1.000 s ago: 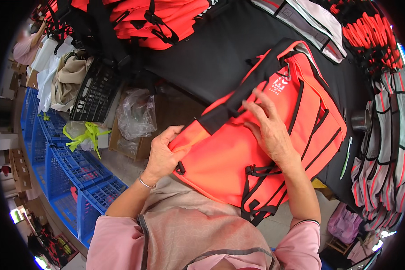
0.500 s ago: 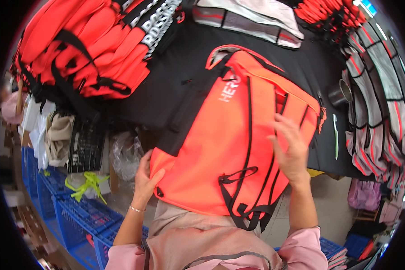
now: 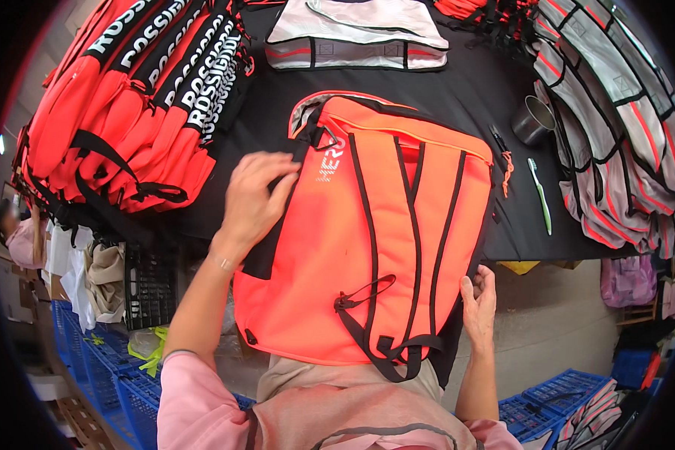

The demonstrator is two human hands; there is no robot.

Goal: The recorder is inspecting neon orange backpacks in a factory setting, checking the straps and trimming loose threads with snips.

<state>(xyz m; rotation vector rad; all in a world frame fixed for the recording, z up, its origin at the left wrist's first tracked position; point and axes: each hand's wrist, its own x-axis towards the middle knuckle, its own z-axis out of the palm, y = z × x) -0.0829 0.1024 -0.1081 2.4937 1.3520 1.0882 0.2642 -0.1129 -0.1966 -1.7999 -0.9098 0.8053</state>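
Observation:
A bright orange-red backpack (image 3: 292, 277) lies with its shoulder straps (image 3: 386, 217) facing up, at the table's near edge and against my lap. Its upper end gapes a little at the left, showing a grey lining. My left hand (image 3: 256, 196) is over the bag's black side panel, near its upper left edge, with fingers bent and the thumb apart; nothing shows in it. At the lower right edge of the bag is my right hand (image 3: 481, 300), fingers loosely curled and thumb apart from them, beside the fabric. A thin black cord loop lies on the straps.
Stacked red bags (image 3: 127, 127) fill the left of the black-covered table (image 3: 277, 86). A grey-white bag piece (image 3: 352, 52) lies at the back. To the right are a metal cup (image 3: 532, 120), a toothbrush (image 3: 538, 195), small snips (image 3: 502, 154) and grey panels (image 3: 600, 135). Blue crates (image 3: 139, 397) stand below.
My left hand has left the bag's lower left corner and moved up to its upper left side. My right hand has dropped from the straps to the lower right edge.

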